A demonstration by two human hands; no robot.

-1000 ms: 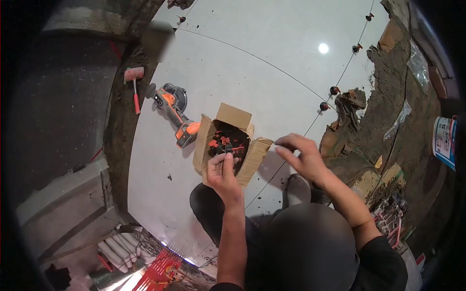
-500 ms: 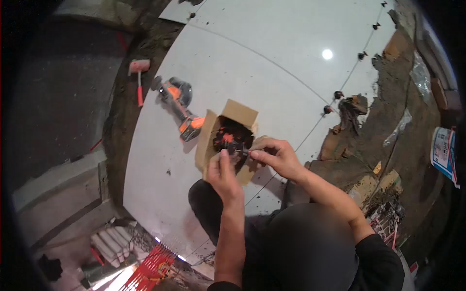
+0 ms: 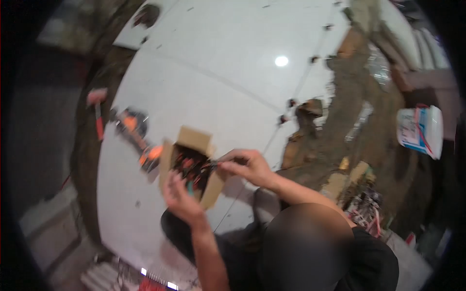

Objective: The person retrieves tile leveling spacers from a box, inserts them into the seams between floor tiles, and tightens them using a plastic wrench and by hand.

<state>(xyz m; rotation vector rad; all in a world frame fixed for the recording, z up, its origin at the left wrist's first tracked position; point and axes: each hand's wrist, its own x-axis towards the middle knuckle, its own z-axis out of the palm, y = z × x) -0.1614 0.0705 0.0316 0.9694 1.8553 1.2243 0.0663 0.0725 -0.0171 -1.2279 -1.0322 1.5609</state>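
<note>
A cardboard box (image 3: 195,138) stands open on the white tiles, with several black and red tile levelers (image 3: 187,162) inside. My right hand (image 3: 250,167) is at the box's right side, thumb and fingers pinched on a small dark tile leveler (image 3: 212,165). Beside the box's near left edge, my left hand (image 3: 182,196) has its fingers a little apart and nothing visible in them. Motion blurs both hands' fingertips. A bit of green shows among the box's contents near my left hand.
An orange and black angle grinder (image 3: 138,138) lies left of the box. Beyond it is a red-handled mallet (image 3: 98,114). More levelers (image 3: 291,103) stand along the tile joint. A white and blue bucket (image 3: 420,131) is at the right, near torn brown sheeting (image 3: 369,150).
My hands have moved apart: the left came away from the dark piece, which stays in my right fingers. The whole view has shifted, with box and tools now further left and lower.
</note>
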